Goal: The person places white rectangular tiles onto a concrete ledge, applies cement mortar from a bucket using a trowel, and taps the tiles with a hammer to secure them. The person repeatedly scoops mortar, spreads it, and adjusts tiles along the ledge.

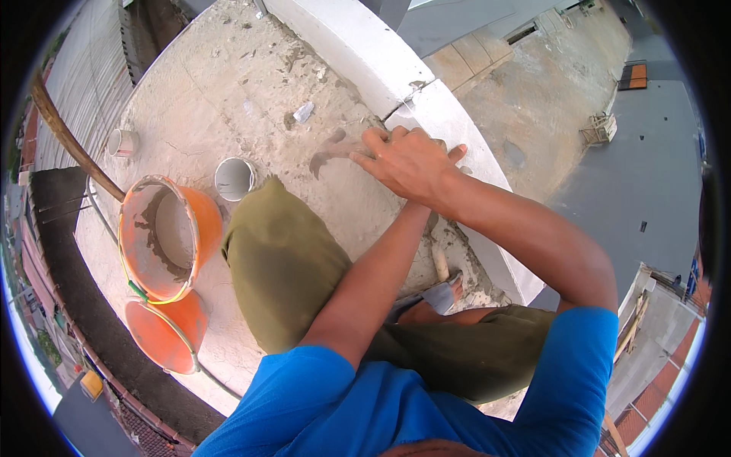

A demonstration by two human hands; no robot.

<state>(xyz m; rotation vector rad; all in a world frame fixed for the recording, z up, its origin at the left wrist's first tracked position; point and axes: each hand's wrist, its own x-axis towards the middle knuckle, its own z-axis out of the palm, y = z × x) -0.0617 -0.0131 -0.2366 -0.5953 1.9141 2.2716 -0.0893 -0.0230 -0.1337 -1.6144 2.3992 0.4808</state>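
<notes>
My right hand lies over my left hand at the inner edge of a white raised ledge, its fingers bent over something I cannot make out. Most of my left hand is hidden under it, with a thumb poking out to the right. A damp grey smear marks the rough concrete surface just left of my hands. Below them, a short pale pipe stands out beside my sandalled foot. My bent knee is to the left of my arms.
Two orange buckets stand at left, the upper one smeared with mortar, near a white pipe opening, a small white container and a wooden pole. Beyond both curved edges lie lower levels, with a grey floor at right.
</notes>
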